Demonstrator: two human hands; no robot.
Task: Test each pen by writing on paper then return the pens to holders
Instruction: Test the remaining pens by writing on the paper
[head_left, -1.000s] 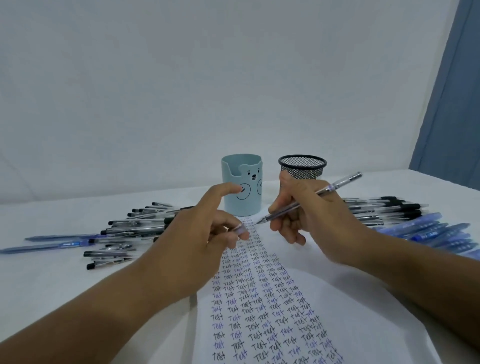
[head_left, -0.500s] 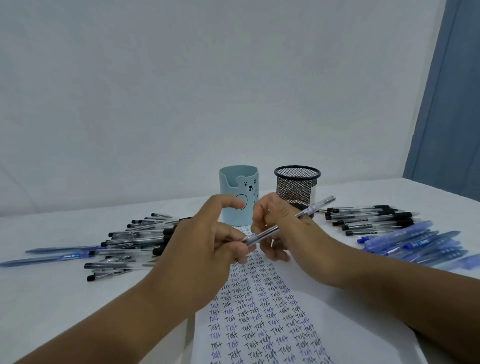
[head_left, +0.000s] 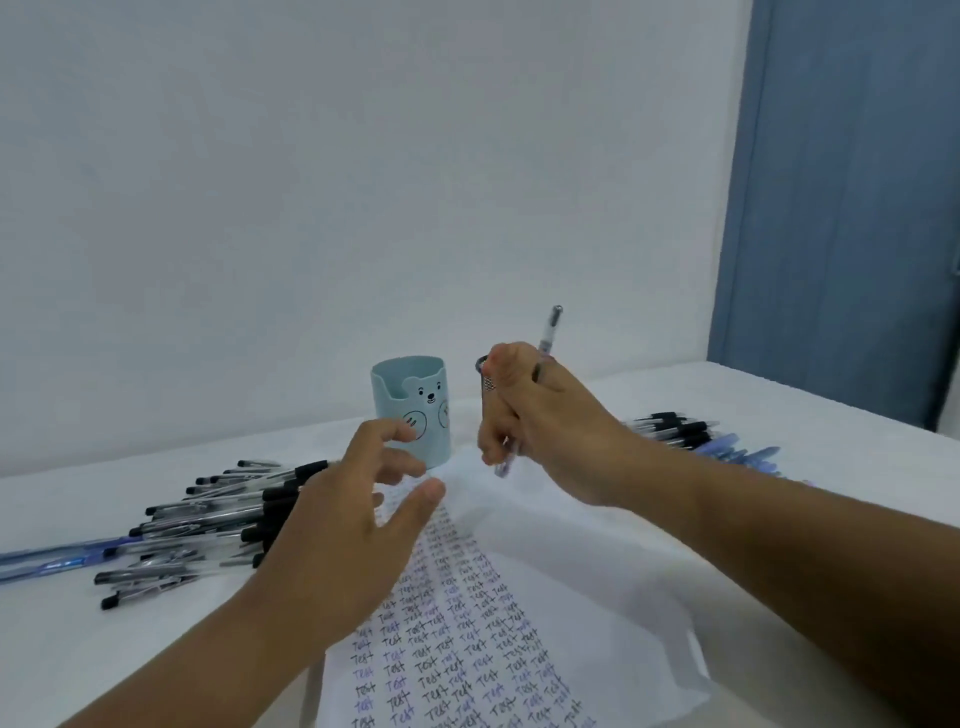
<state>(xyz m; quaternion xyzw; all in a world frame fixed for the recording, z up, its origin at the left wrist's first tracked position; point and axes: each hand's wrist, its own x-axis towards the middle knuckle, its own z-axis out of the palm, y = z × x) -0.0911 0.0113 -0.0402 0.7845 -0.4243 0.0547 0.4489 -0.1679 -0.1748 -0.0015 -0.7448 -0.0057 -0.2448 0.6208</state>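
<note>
My right hand (head_left: 535, 421) grips a clear capped pen (head_left: 548, 332) almost upright, its capped end pointing down above the top of the paper (head_left: 571, 582). The paper is covered in rows of the word "Test". My left hand (head_left: 363, 499) hovers with spread fingers over the paper's top left corner and holds nothing. A light blue bear holder (head_left: 415, 410) stands behind my hands. The black mesh holder (head_left: 483, 371) is almost fully hidden behind my right hand.
A pile of black-capped pens (head_left: 208, 525) lies left of the paper, with blue pens (head_left: 47, 558) at its far left. Further black and blue pens (head_left: 696, 434) lie on the right. White table, white wall, blue curtain (head_left: 852, 208) at the right.
My hands joined at the pen's tip, where the cap went on. My left hand then let go and opened; my right hand swung the pen upright and lifted it.
</note>
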